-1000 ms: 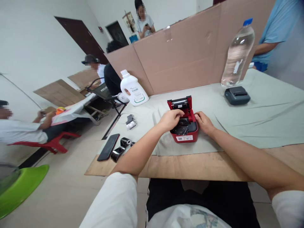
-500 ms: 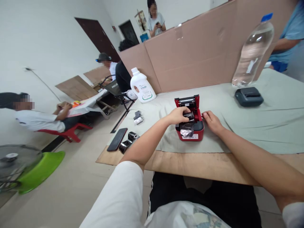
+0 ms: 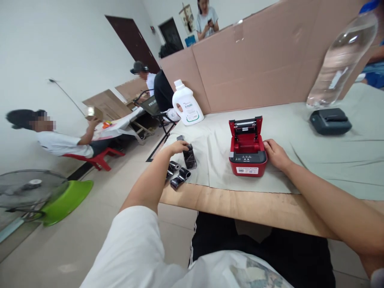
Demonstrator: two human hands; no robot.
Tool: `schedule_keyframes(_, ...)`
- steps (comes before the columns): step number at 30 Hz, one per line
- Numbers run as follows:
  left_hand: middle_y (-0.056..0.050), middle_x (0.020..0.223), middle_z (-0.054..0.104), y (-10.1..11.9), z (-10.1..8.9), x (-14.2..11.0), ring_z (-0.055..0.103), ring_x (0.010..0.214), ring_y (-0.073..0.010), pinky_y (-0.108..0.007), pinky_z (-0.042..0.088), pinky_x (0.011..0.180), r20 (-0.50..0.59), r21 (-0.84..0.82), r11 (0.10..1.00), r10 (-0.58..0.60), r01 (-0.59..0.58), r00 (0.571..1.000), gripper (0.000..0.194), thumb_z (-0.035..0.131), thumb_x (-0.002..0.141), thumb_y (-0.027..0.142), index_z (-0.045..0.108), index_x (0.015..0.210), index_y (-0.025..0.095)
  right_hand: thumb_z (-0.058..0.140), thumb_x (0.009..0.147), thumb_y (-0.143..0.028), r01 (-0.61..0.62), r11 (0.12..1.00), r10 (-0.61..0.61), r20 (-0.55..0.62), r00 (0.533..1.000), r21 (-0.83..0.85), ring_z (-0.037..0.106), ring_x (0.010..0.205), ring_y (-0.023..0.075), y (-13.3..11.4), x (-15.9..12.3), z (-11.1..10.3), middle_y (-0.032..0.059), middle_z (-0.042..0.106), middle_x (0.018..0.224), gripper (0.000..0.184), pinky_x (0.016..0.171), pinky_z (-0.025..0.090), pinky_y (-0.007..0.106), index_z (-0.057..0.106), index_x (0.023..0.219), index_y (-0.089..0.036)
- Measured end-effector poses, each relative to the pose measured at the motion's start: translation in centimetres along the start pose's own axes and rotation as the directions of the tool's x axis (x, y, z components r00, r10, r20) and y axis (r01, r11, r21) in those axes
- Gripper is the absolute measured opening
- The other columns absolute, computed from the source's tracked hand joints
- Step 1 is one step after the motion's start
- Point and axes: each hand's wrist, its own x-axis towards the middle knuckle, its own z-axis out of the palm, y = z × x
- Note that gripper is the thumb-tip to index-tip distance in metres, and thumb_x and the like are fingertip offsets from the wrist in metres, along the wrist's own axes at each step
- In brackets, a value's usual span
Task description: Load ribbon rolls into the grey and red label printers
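My left hand (image 3: pixel 180 148) is closed on a roll of shiny black ribbon (image 3: pixel 190 157), its film hanging down toward the cloth on the left of the table. More loose black ribbon rolls (image 3: pixel 180 179) lie just below it, near the front edge. A red and black label printer (image 3: pixel 247 160) stands in front of me with its lid raised and its red inside showing. Against the printer's right side rests my right hand (image 3: pixel 276 154), fingers bent together and gripping its edge. A small grey piece (image 3: pixel 180 138) is partly hidden behind my left hand.
A white jug (image 3: pixel 188 104) and a large water bottle (image 3: pixel 342 60) stand before the cardboard divider (image 3: pixel 252 72). Right of the printer sits a dark handheld device (image 3: pixel 330 121). Other people sit or stand beyond. A fan (image 3: pixel 33 188) is at far left.
My left hand has lifted the black ribbon roll out of the printer and carried it left to the other rolls. My right hand has stayed at the printer's side. The view has turned left.
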Motion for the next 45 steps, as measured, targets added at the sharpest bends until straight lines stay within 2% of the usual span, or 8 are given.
schedule_keyframes(7,-0.011,0.109,0.07,-3.2,1.2,1.3,0.06,0.112,-0.0299,-0.035,0.045,0.098,-0.243,0.125,0.99,-0.029,0.06,0.97,0.038,0.063,0.068,0.022,0.072,0.105,0.016,0.022,0.084,-0.079,-0.018,1.0,0.018,0.014,1.0,-0.003,0.062,0.089,0.0296,-0.2,0.0,-0.2,0.0143,0.069,0.098,0.067,0.081,0.048,0.045,0.057,0.091,-0.023)
schedule_keyframes(11,-0.011,0.126,0.065,-4.6,1.8,2.0,0.055,0.123,-0.0286,-0.032,0.04,0.104,-0.265,0.105,0.992,-0.038,0.069,0.963,0.053,0.064,0.064,0.014,0.066,0.117,0.017,0.021,0.083,-0.08,-0.017,1.0,0.017,0.017,1.0,0.0,0.062,0.09,0.03,-0.2,0.0,-0.2,0.0147,0.069,0.099,0.068,0.082,0.048,0.046,0.057,0.092,-0.023)
schedule_keyframes(18,-0.01,0.109,0.07,-4.9,1.8,1.5,0.059,0.114,-0.0286,-0.032,0.045,0.095,-0.328,-0.055,0.993,-0.114,0.101,0.938,0.049,0.068,0.056,0.012,0.064,0.105,0.016,0.02,0.083,-0.081,-0.008,1.0,0.008,0.016,1.0,-0.004,0.062,0.091,0.0308,-0.1,0.0,-0.1,0.0147,0.07,0.097,0.07,0.081,0.049,0.046,0.057,0.09,-0.023)
schedule_keyframes(25,-0.002,0.078,0.062,0.9,-1.2,0.6,0.062,0.077,-0.0166,-0.029,0.052,0.069,-0.379,-0.361,0.93,-0.086,-0.062,0.921,0.04,0.054,0.069,0.027,0.055,0.108,0.016,0.024,0.087,-0.077,0.035,0.999,-0.035,0.01,0.999,0.013,0.062,0.089,0.0291,-0.2,-0.1,-0.2,0.013,0.07,0.095,0.063,0.08,0.049,0.044,0.057,0.09,-0.023)
schedule_keyframes(28,0.0,0.08,0.06,4.6,-1.5,-2.0,0.058,0.069,-0.0124,-0.027,0.051,0.064,-0.235,-0.621,0.735,0.157,-0.272,0.959,0.044,0.058,0.065,0.031,0.055,0.107,0.018,0.025,0.088,-0.073,0.03,0.999,-0.03,0.011,0.999,0.02,0.062,0.09,0.0294,-0.4,-0.1,-0.1,0.0134,0.069,0.096,0.06,0.082,0.049,0.046,0.057,0.091,-0.022)
schedule_keyframes(32,-0.003,0.085,0.063,10.1,-0.5,-7.8,0.059,0.066,-0.0139,-0.027,0.05,0.06,0.071,-0.764,0.586,0.493,-0.271,0.867,0.055,0.075,0.056,0.035,0.06,0.106,0.018,0.03,0.091,-0.064,0.112,0.993,-0.105,-0.13,0.986,0.045,0.061,0.094,0.029,-1.3,-0.6,-0.6,0.0152,0.067,0.101,0.053,0.085,0.049,0.047,0.058,0.098,-0.019)
schedule_keyframes(38,-0.009,0.094,0.069,16.4,2.0,-12.6,0.065,0.082,-0.0196,-0.03,0.052,0.071,0.373,-0.741,0.612,0.719,-0.278,0.587,0.053,0.084,0.061,0.037,0.061,0.104,0.018,0.059,0.085,-0.048,0.505,0.858,-0.506,-0.317,0.802,-0.09,0.056,0.107,0.0306,-5.3,-2.4,-2.2,0.0135,0.062,0.112,0.042,0.09,0.048,0.05,0.053,0.117,-0.022)
schedule_keyframes(45,-0.004,0.091,0.066,19.6,5.5,-7.1,0.062,0.081,-0.0144,-0.028,0.048,0.075,0.266,-0.69,0.593,0.74,-0.415,0.617,0.041,0.078,0.067,0.024,0.058,0.102,0.015,0.068,0.081,-0.031,0.813,0.529,-0.848,-0.163,0.504,-0.241,0.05,0.122,0.0287,-8.1,-4.9,-1.9,0.0093,0.058,0.13,0.054,0.097,0.044,0.047,0.048,0.131,-0.03)
